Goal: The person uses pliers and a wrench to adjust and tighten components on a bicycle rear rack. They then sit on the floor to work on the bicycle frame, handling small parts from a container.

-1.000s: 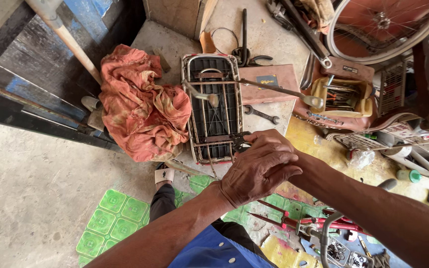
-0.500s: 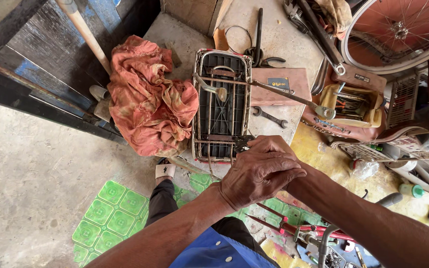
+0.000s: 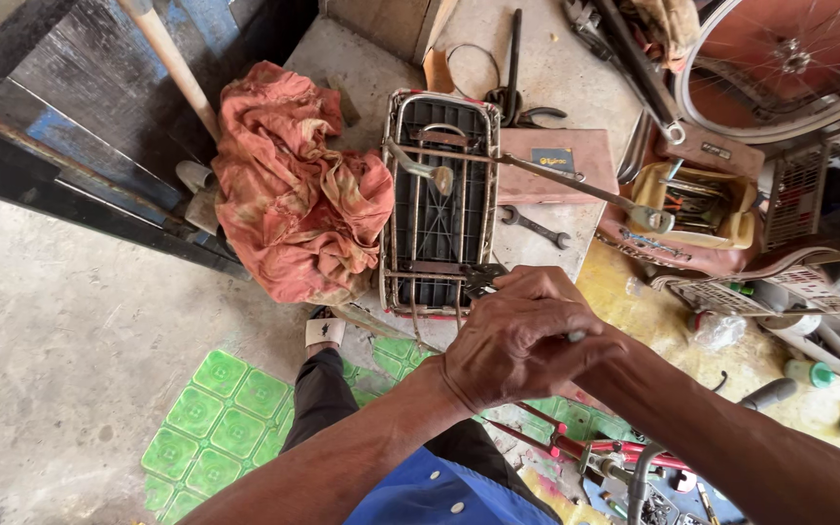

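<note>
My left hand (image 3: 512, 340) is closed in a fist at the near end of a metal bicycle carrier rack (image 3: 437, 199) lying on the concrete floor. It covers my right hand (image 3: 607, 352), of which only the wrist end shows. A dark plier-like tool (image 3: 481, 279) pokes out from under my fingers against the rack's near bar. A small bit of metal shows at the fist's right side. What my right hand's fingers do is hidden.
A crumpled red cloth (image 3: 294, 194) lies left of the rack. A long wrench (image 3: 576, 185), a small spanner (image 3: 534, 227), a pink toolbox (image 3: 561, 160) and a tray of tools (image 3: 697, 204) lie to the right. A bicycle wheel (image 3: 789, 58) sits top right, green tiles (image 3: 230, 418) below.
My hands stay clasped at the rack's near end. The view has drifted slightly, so the rack and cloth sit a little further right in frame.
</note>
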